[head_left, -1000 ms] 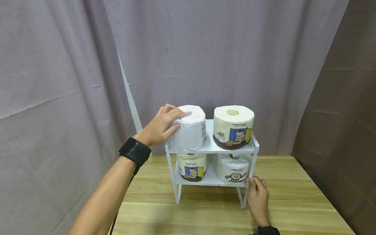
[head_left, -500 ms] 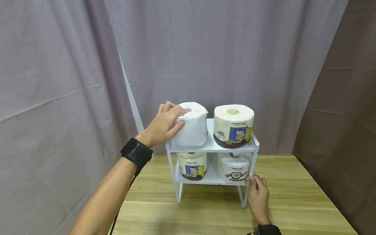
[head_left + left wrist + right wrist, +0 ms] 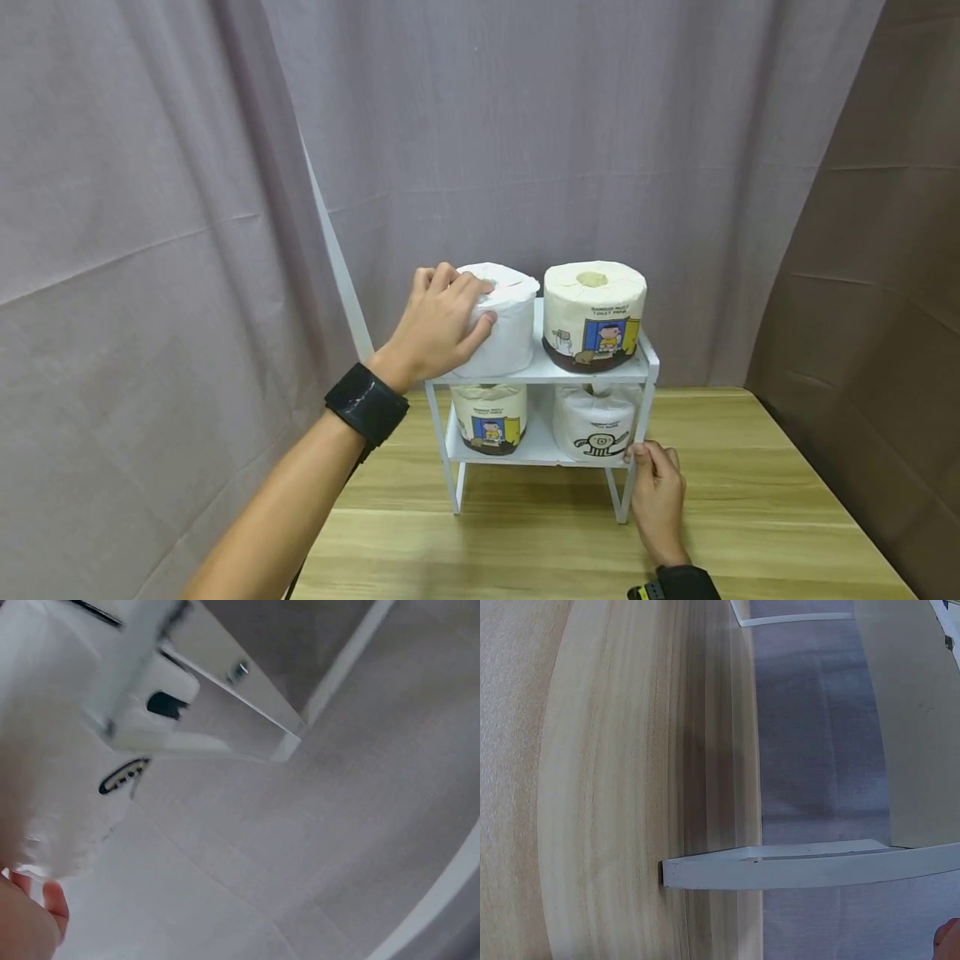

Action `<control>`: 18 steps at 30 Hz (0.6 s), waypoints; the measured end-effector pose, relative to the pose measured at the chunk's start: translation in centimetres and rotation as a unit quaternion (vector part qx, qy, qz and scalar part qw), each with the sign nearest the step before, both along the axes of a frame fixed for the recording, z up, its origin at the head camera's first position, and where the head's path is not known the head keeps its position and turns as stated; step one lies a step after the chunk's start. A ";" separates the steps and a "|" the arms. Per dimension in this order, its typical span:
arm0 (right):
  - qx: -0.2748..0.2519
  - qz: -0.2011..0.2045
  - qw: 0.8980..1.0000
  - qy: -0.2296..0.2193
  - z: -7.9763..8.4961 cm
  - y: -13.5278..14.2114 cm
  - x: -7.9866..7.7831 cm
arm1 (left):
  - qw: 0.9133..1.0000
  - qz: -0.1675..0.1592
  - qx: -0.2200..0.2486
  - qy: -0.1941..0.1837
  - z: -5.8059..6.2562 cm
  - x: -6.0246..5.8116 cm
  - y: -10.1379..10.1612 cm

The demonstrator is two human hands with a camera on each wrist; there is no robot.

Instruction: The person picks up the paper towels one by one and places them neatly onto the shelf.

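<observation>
My left hand [image 3: 442, 325] grips a white-wrapped toilet paper roll [image 3: 506, 337] at the left of the rack's upper shelf, fingertips at its top hole and thumb on its side. In the left wrist view, that roll [image 3: 52, 765] shows a bit of dark print. Beside it stands a cream toilet paper roll [image 3: 595, 304] with a cartoon print. Low at the right, my right hand [image 3: 658, 500] pinches the front right leg of the white two-tier rack [image 3: 547, 377]. In the right wrist view only a fingertip [image 3: 948, 939] shows, near the rack's leg [image 3: 817, 872].
On the lower shelf stand another cream roll [image 3: 490, 421] at left and a white roll [image 3: 596, 425] with a black drawing at right. The rack stands on a wooden table [image 3: 750, 483]. Grey curtain [image 3: 600, 125] hangs behind, and a brown cloth [image 3: 885, 333] borders the right.
My left hand and the white roll have shifted slightly right, closer to the cream roll. The print on the white roll's right side has turned out of the head view. My right hand stays on the leg.
</observation>
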State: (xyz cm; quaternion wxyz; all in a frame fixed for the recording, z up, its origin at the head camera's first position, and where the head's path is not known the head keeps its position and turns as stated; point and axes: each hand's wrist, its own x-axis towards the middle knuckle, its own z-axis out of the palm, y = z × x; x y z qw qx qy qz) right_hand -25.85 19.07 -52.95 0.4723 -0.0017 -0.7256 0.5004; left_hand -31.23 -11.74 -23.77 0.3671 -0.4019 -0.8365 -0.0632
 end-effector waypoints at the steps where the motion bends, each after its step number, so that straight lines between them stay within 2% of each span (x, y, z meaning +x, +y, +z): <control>1: 0.000 -0.001 1.000 -0.001 0.0 0.0 0.0 | 1.000 0.008 0.001 0.005 -0.1 0.1 0.2; 6: 0.000 0.000 1.000 -0.005 0.2 0.0 0.0 | 0.999 0.034 0.011 0.031 0.0 0.4 0.9; 11: 0.004 0.000 1.000 -0.002 0.2 0.0 -0.1 | 0.998 0.055 0.015 0.026 -0.1 0.5 1.0; 15: 0.008 -0.003 1.000 -0.002 0.1 0.1 -0.1 | 0.998 0.057 0.005 0.019 -0.1 0.5 0.5; 18: 0.008 -0.004 1.000 -0.008 -0.1 0.0 0.0 | 0.999 0.044 0.001 0.006 0.0 0.3 -0.1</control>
